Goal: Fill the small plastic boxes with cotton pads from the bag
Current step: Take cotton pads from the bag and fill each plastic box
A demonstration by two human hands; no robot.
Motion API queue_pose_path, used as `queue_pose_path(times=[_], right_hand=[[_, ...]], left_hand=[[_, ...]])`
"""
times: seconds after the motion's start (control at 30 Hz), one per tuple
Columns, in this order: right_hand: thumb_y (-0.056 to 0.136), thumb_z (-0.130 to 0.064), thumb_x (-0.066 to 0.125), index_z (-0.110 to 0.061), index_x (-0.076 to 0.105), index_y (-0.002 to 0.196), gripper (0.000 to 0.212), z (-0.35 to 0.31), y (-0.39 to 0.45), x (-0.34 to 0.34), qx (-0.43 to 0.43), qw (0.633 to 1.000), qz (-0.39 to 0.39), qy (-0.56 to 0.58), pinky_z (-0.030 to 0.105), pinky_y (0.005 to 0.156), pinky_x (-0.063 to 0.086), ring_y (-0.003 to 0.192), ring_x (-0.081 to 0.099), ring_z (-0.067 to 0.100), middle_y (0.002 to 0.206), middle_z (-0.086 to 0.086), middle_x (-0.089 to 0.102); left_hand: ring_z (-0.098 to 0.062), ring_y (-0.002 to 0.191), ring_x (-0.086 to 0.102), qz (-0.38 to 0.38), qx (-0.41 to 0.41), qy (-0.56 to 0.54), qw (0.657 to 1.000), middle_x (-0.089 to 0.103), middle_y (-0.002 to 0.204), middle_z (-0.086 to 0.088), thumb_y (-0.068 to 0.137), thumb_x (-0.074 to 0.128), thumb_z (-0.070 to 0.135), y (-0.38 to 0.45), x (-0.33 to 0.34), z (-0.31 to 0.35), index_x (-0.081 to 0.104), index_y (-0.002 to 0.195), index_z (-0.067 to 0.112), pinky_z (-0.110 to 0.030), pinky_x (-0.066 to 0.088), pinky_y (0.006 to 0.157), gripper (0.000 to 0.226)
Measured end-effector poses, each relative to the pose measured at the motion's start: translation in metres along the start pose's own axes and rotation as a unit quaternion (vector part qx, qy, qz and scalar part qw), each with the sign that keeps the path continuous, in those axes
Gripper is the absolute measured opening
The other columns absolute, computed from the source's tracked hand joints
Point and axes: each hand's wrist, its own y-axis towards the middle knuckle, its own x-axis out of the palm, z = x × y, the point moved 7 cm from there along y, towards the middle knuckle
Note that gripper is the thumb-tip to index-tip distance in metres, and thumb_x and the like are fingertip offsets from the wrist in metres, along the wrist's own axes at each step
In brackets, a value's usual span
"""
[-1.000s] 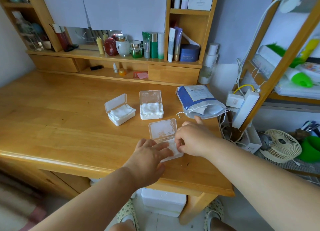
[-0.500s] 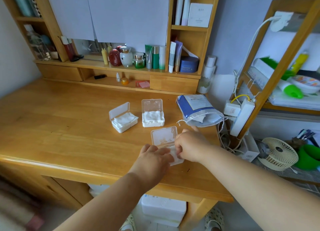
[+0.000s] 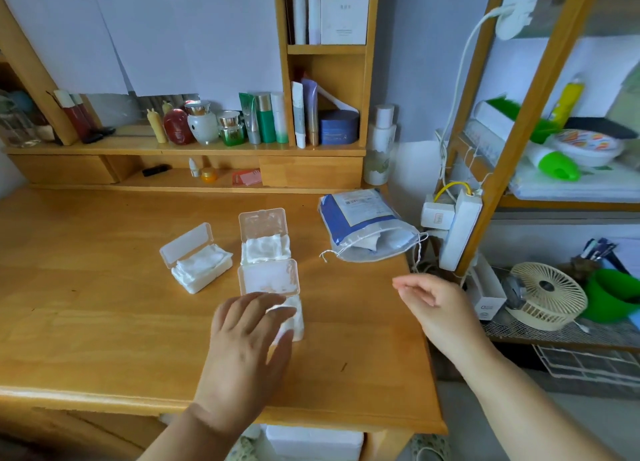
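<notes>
Boxes (image 3: pixel 273 249) hold cotton pads (image 3: pixel 199 265), lids open.

The desk (image 3: pixel 104 322) is smooth, lightly glossy varnished wood. The three small boxes (image 3: pixel 195 258) are translucent, frosted plastic holding soft, fluffy white cotton pads (image 3: pixel 266 249). The bag (image 3: pixel 360 225) is shiny plastic film.

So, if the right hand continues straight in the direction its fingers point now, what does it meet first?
The right hand points left, toward the nearest box under the left hand. Probably that box first; the hand's height above the desk is unclear.
</notes>
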Motion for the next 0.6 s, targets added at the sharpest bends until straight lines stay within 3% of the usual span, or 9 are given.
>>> queue_pose_path(times=[0.1,0.17,0.23,0.33,0.4,0.5,0.6], right_hand=[[0.091,-0.02,0.058,-0.034,0.067,0.106,0.021,0.003,0.024,-0.01,-0.027,0.997,0.036,-0.061,0.003,0.072,0.039,0.085,0.054,-0.016,0.096,-0.026,0.061],[0.092,-0.02,0.057,-0.03,0.066,0.113,0.024,0.009,0.04,-0.007,-0.018,0.997,0.034,-0.073,0.017,0.081,0.043,0.09,0.055,-0.004,0.106,-0.015,0.064],[0.093,-0.019,0.056,-0.028,0.064,0.117,0.027,0.013,0.053,-0.002,-0.003,0.997,0.03,-0.072,0.027,0.089,0.047,0.1,0.058,0.008,0.114,-0.005,0.065],[0.093,-0.017,0.054,-0.028,0.061,0.123,0.033,0.017,0.066,-0.001,-0.01,0.997,0.044,-0.064,0.026,0.092,0.044,0.11,0.057,0.012,0.12,0.0,0.063],[0.093,-0.018,0.054,-0.027,0.057,0.128,0.036,0.019,0.072,-0.001,-0.005,0.999,0.039,-0.037,0.025,0.093,0.043,0.114,0.055,0.013,0.125,0.0,0.061],[0.09,-0.02,0.06,-0.022,0.06,0.125,0.035,0.007,0.077,-0.004,-0.042,0.996,0.054,-0.064,0.029,0.091,0.046,0.11,0.058,0.016,0.12,0.0,0.064],[0.079,-0.024,0.072,-0.017,0.072,0.095,0.018,-0.025,0.064,-0.018,-0.163,0.95,0.187,-0.19,0.038,0.08,0.048,0.091,0.062,0.025,0.101,0.003,0.068]], left_hand=[[-0.022,0.106,0.055,-0.005,0.04,-0.051,0.998,0.058,0.12,0.001,0.086,0.053,0.027,0.031,0.016,0.04,0.066,0.105,0.021,-0.033,0.04,0.093,0.023],[-0.027,0.119,0.049,-0.043,0.02,-0.035,0.998,0.048,0.137,-0.006,0.088,0.053,0.034,0.063,0.04,0.057,0.066,0.11,0.024,-0.04,0.042,0.097,0.028],[-0.03,0.136,0.031,-0.12,-0.01,0.015,0.993,0.028,0.153,-0.01,0.091,0.052,0.037,0.095,0.074,0.063,0.061,0.121,0.029,-0.042,0.032,0.107,0.032],[-0.026,0.144,0.008,-0.198,-0.014,0.129,0.972,0.004,0.16,-0.007,0.096,0.044,0.037,0.133,0.114,0.05,0.039,0.14,0.025,-0.042,0.011,0.115,0.047],[-0.025,0.141,0.02,-0.191,-0.006,0.179,0.965,0.016,0.157,-0.005,0.094,0.046,0.027,0.15,0.119,0.039,0.032,0.143,0.018,-0.04,0.013,0.114,0.052],[-0.032,0.109,0.056,-0.118,0.028,0.135,0.983,0.054,0.133,-0.008,0.083,0.054,0.001,0.168,0.1,0.039,0.054,0.13,0.011,-0.038,0.039,0.094,0.048],[-0.036,0.084,0.065,-0.067,0.019,0.022,0.997,0.066,0.112,-0.011,0.076,0.053,-0.012,0.174,0.077,0.04,0.066,0.116,0.008,-0.041,0.054,0.07,0.047]])
